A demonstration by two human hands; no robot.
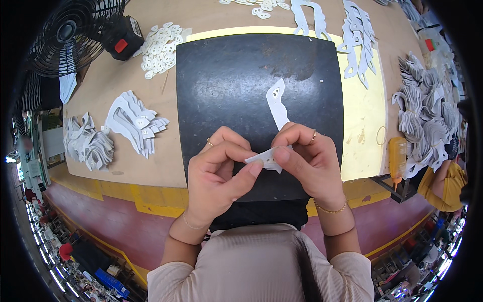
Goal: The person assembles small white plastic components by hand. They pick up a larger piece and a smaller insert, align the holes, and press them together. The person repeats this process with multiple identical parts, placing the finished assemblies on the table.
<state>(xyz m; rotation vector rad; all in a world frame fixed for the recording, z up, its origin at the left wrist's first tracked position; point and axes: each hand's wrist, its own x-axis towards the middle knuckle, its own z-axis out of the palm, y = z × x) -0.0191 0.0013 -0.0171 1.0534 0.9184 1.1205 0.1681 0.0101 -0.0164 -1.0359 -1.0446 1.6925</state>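
Between my two hands is a white cut strip (278,106) with small holes near its far end. Its upper length stretches away from me over a black mat (216,110), while the near end is bunched at my fingers. My left hand (219,168) pinches the near end between thumb and forefinger. Close beside it, my right hand (307,158) is closed on the same strip with thumb and fingers. Both hands are over the near part of the mat. Fingertips hide part of the strip, so I cannot tell how it is folded.
Left of the mat lie white cut pieces (136,121), a bundle (90,146) and small white pieces (162,48) near a black fan (68,32). To the right are more strips (358,40) on yellow sheeting (365,131), stacked bundles (425,105) and a yellow bottle (397,158).
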